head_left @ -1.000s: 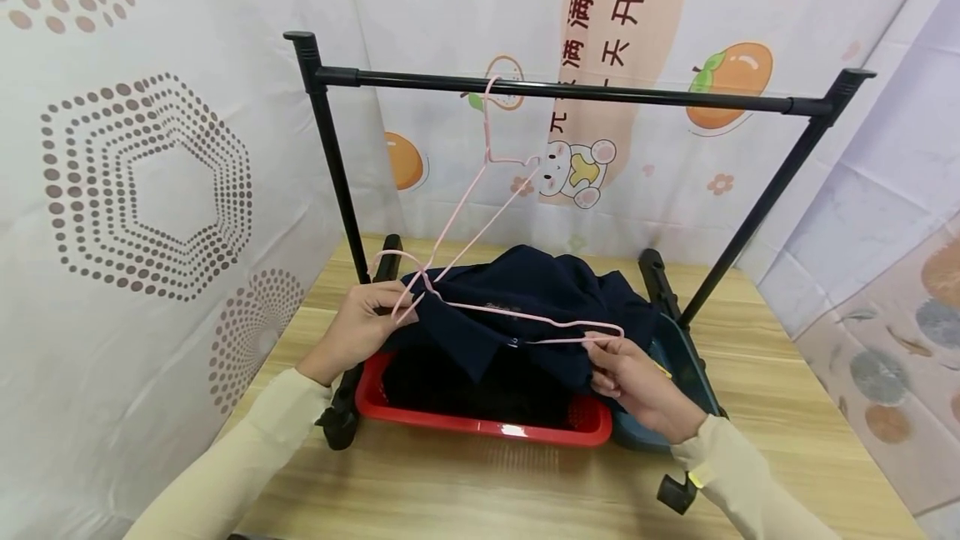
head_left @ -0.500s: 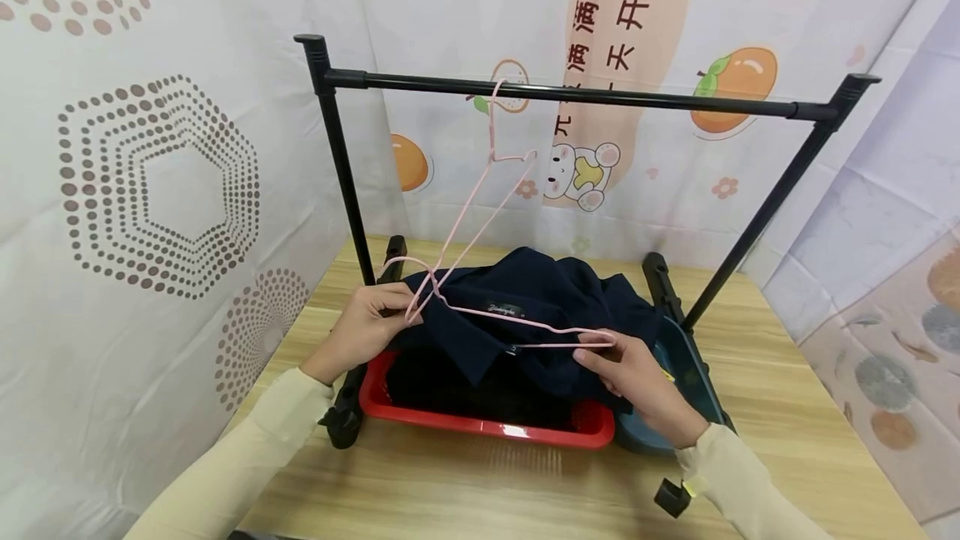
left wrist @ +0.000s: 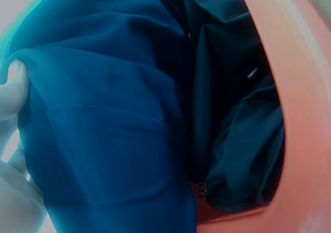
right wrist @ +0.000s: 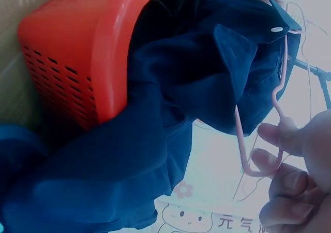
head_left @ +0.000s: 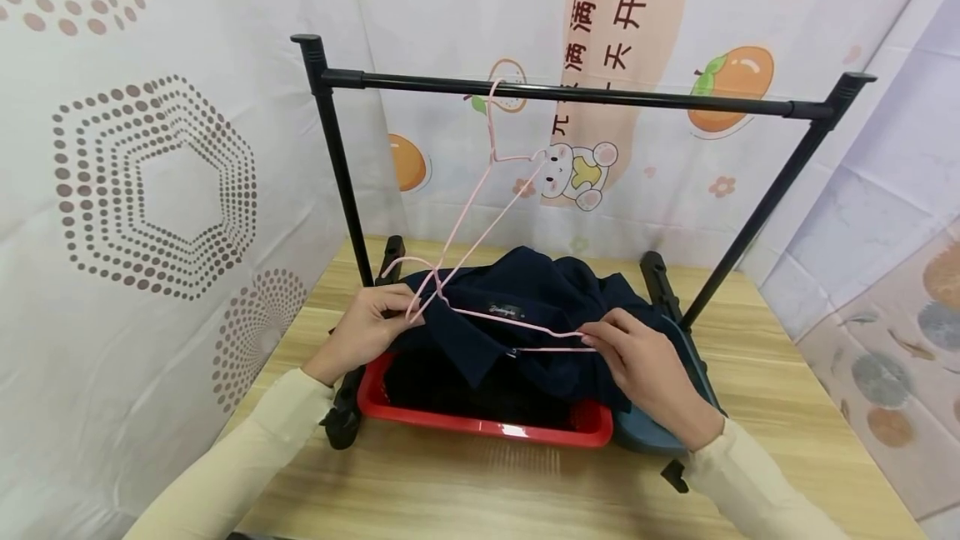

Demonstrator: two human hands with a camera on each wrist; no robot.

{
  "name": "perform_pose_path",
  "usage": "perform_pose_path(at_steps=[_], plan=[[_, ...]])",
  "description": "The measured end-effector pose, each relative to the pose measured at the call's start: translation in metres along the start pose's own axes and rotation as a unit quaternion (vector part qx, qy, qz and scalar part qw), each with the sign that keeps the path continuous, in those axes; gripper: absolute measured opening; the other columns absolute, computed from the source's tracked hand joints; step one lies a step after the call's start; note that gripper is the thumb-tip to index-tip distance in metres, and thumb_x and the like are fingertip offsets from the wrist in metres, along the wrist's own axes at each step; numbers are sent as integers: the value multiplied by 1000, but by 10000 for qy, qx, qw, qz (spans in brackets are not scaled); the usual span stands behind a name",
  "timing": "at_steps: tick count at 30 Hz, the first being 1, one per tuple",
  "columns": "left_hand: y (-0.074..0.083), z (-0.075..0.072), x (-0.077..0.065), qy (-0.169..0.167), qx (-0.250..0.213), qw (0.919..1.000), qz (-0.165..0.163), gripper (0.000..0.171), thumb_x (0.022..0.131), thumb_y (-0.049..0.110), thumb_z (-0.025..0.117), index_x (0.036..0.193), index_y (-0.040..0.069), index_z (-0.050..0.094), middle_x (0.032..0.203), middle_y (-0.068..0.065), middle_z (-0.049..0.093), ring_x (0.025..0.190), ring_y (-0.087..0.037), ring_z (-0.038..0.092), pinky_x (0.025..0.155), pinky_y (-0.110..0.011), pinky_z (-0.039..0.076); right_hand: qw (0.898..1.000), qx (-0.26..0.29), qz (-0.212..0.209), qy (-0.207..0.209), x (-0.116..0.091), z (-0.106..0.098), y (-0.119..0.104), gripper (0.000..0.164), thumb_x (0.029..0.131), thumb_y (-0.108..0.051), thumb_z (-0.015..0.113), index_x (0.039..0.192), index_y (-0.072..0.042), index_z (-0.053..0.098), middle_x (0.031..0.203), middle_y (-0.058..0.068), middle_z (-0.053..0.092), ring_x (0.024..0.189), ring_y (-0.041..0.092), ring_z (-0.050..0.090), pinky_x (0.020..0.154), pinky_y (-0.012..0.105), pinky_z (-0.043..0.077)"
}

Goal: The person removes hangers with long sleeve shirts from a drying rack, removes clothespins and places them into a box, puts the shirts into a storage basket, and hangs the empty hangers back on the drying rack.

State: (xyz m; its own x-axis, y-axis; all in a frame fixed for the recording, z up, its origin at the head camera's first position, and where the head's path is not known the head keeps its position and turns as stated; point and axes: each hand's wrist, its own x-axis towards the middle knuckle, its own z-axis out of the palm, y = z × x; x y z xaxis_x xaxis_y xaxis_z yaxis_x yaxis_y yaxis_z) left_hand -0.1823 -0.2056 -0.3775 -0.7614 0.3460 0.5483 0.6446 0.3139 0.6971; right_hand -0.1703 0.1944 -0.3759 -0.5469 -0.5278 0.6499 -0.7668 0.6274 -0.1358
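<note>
My left hand [head_left: 367,332] pinches a navy collared shirt [head_left: 465,340], the cloth held by the thumb in the left wrist view. A pink wire hanger [head_left: 510,321] lies across the collar, its hook pointing left above that hand. One shoulder of it stretches right, outside the collar; the other side is hidden by the shirt. My right hand [head_left: 645,365] grips the free end of this hanger, with the bent tip [right wrist: 253,172] showing between the fingers in the right wrist view. A second pink hanger [head_left: 491,127] hangs from the rack bar, its lower end overlapping my left hand.
The black clothes rack [head_left: 600,94] stands on the wooden tabletop [head_left: 420,490], around the work. Below the shirt is a red basket [head_left: 480,426] with dark clothes in it. A dark blue basket [head_left: 648,436] stands at its right. Patterned curtains [head_left: 187,23] enclose the back and sides.
My right hand has shifted its hold, its fingers now farther in along the hanger and covering the end seen before. The collar label shows more. My left hand keeps its hold.
</note>
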Motion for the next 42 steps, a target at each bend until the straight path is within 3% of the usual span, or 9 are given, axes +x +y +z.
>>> perform_pose_path(at_steps=[6, 10, 17, 21, 30, 34, 39, 42], plan=[[20, 4, 2, 43, 171, 9995, 272, 22, 82, -18, 75, 85, 3, 79, 81, -3, 70, 74, -10, 61, 66, -21, 49, 9985, 85, -243, -486, 5, 7, -4, 15, 91, -11, 78, 105, -15, 77, 87, -10, 60, 63, 0, 47, 56, 19, 43], [34, 4, 3, 4, 170, 9993, 342, 19, 82, -19, 74, 92, -3, 80, 85, -7, 72, 76, -10, 63, 66, -21, 50, 9975, 301, -343, -539, 6, 10, -6, 15, 89, -6, 80, 102, -13, 76, 86, -10, 61, 64, -1, 49, 58, 16, 44], [8, 6, 0, -17, 319, 9992, 234, 22, 83, -15, 76, 93, 3, 81, 87, -3, 73, 75, -13, 63, 66, -21, 50, 9972, 415, -392, -485, 5, 11, -4, 13, 87, -3, 80, 97, -10, 75, 86, -9, 62, 67, -1, 54, 61, 16, 48], [6, 6, 1, -33, 381, 9990, 230, 22, 83, -16, 75, 88, 6, 80, 83, -1, 70, 73, -12, 58, 65, -23, 48, 9971, 462, -437, -407, 3, 10, -3, 17, 86, 1, 80, 97, -10, 75, 85, -8, 63, 68, 0, 53, 61, 14, 47], [40, 4, 4, -191, 196, 9989, 383, 23, 84, -19, 72, 76, 3, 72, 77, -4, 64, 72, -10, 54, 65, -24, 47, 9961, 477, -736, -85, 2, 7, 0, 24, 82, 6, 81, 100, -9, 75, 86, -6, 63, 68, 2, 54, 60, 15, 46], [32, 4, 2, -198, 190, 9994, 200, 24, 84, -17, 73, 70, 2, 67, 74, -4, 59, 69, -11, 49, 64, -26, 43, 9963, 447, -738, -56, 1, 2, 3, 20, 86, 3, 79, 102, -10, 75, 86, -6, 62, 66, 3, 52, 59, 15, 45], [10, 3, -1, -183, 310, 9993, -116, 30, 85, -13, 76, 64, 5, 63, 70, -1, 52, 68, -11, 46, 63, -28, 40, 9958, 479, -782, 83, -3, -3, 9, 8, 100, -11, 68, 102, -9, 75, 83, -5, 59, 63, 4, 48, 57, 15, 42], [6, 1, -3, -180, 297, 9992, -197, 32, 86, -8, 77, 65, 10, 62, 71, 1, 52, 68, -12, 47, 63, -28, 42, 9956, 497, -776, 161, -5, -7, 11, 7, 100, -11, 68, 102, -9, 76, 83, -5, 60, 62, 5, 48, 57, 15, 42]])
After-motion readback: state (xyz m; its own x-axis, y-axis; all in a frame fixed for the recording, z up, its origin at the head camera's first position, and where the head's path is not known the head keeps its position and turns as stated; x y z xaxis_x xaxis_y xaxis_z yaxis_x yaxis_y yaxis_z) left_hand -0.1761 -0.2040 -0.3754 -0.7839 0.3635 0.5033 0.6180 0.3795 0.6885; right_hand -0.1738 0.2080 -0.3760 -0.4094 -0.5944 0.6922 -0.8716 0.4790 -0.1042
